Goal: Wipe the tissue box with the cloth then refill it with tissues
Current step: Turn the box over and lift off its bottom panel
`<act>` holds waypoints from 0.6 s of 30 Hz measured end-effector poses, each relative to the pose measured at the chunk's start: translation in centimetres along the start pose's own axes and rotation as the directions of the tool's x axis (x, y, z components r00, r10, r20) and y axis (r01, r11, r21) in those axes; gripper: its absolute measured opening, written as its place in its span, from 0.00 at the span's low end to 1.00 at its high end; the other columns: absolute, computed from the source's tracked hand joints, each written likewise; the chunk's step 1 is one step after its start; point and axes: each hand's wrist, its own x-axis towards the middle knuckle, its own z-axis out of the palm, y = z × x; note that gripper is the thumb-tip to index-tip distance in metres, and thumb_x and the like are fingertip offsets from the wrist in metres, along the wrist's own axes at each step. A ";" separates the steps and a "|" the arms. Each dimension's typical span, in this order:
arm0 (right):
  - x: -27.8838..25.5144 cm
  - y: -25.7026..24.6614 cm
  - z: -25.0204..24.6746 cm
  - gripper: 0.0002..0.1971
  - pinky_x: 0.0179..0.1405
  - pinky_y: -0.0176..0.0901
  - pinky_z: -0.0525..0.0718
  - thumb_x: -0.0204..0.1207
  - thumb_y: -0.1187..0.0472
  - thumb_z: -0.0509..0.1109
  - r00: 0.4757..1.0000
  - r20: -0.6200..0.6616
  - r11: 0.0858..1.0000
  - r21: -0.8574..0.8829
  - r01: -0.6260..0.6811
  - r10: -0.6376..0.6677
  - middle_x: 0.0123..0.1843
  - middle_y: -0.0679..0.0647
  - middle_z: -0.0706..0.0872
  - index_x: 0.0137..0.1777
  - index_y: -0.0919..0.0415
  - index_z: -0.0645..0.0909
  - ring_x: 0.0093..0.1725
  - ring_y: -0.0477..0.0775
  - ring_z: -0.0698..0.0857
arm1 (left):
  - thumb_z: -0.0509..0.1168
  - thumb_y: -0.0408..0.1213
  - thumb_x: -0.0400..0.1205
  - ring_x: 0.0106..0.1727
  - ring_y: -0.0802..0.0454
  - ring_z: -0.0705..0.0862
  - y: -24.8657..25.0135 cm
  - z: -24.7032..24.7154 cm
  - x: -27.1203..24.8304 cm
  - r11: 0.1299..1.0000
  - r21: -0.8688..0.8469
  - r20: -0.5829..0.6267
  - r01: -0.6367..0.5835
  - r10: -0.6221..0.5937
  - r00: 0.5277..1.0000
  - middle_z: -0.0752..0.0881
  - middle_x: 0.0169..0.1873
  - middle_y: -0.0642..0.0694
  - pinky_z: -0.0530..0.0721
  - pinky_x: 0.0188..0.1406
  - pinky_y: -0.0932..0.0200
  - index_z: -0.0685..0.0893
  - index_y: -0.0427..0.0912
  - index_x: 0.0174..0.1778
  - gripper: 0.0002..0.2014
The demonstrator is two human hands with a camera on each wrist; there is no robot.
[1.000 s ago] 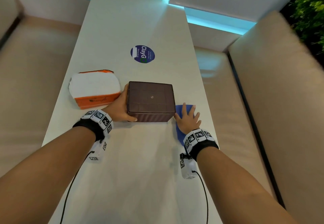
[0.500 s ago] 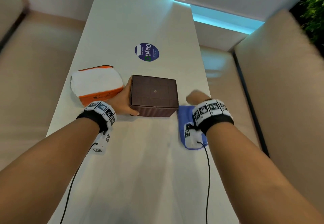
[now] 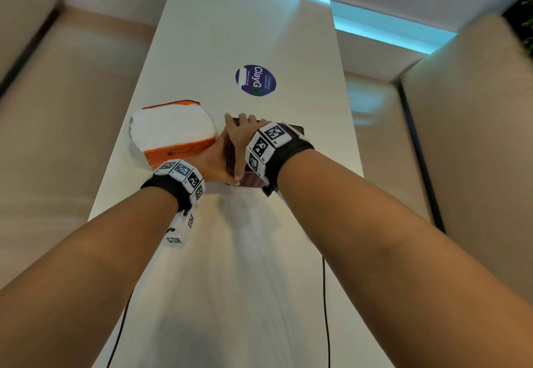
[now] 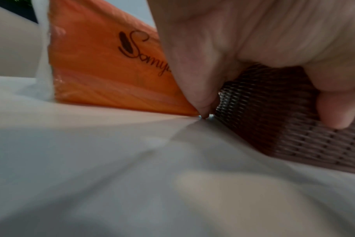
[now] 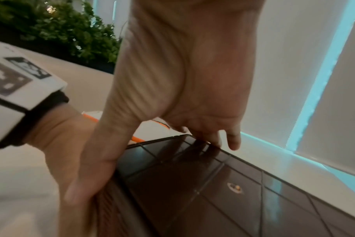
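The dark brown tissue box [image 3: 250,180] stands on the white table [image 3: 230,281], with woven sides [image 4: 294,128] and a glossy tiled lid [image 5: 223,184]. My left hand [image 3: 216,161] holds its left side, thumb on the near woven face [image 4: 332,115]. My right hand [image 3: 239,140] reaches across the lid from above, thumb down the near left corner and fingers [image 5: 215,141] hooked over the far edge. The orange and white tissue pack [image 3: 173,131] lies just left of the box, touching my left hand [image 4: 253,40]. No view shows the blue cloth.
A round blue sticker [image 3: 255,80] lies on the table beyond the box. Beige bench seats run along the left [image 3: 72,108] and right [image 3: 461,137] of the narrow table. Green plants [image 5: 61,28] stand behind the left bench.
My right hand has lifted off the blue cloth at the box's right and swung left over the lid. The left hand stays on the box's left side.
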 end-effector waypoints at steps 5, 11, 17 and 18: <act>-0.4 -0.6 -0.2 0.47 0.48 0.55 0.78 0.58 0.49 0.79 0.998 -0.056 0.994 -0.110 0.014 -0.020 0.67 0.64 0.74 0.75 0.61 0.63 0.65 0.65 0.76 | 0.81 0.59 0.47 0.82 0.49 0.62 -1.8 0.6 0.8 0.997 0.037 -0.006 0.074 -0.074 0.997 0.64 0.81 0.48 0.65 0.80 0.46 0.37 0.54 0.83 0.75; -0.8 -0.1 -1.7 0.43 0.25 0.45 0.68 0.58 0.47 0.80 0.999 -0.037 0.989 -0.143 0.027 -0.032 0.67 0.62 0.74 0.72 0.58 0.67 0.65 0.61 0.76 | 0.84 0.41 0.57 0.73 0.39 0.74 0.2 -0.3 -0.5 0.992 0.039 0.005 0.117 -0.117 0.993 0.77 0.71 0.40 0.71 0.74 0.47 0.52 0.42 0.82 0.62; -3.0 1.0 -5.0 0.47 0.60 0.61 0.76 0.58 0.41 0.80 0.995 0.022 0.995 0.022 0.102 -0.102 0.74 0.60 0.64 0.78 0.44 0.62 0.75 0.65 0.66 | 0.83 0.33 0.62 0.71 0.38 0.74 1.7 -0.7 -1.2 0.987 0.096 -0.054 0.127 -0.123 0.991 0.80 0.67 0.39 0.65 0.67 0.58 0.63 0.38 0.78 0.51; -3.2 1.1 -5.0 0.45 0.57 0.59 0.75 0.58 0.41 0.80 0.995 0.000 0.994 0.047 0.103 -0.103 0.73 0.59 0.64 0.76 0.44 0.65 0.74 0.65 0.66 | 0.83 0.33 0.62 0.70 0.38 0.75 1.9 -0.8 -1.3 0.988 0.087 -0.047 0.128 -0.125 0.991 0.80 0.66 0.39 0.65 0.65 0.59 0.63 0.38 0.78 0.50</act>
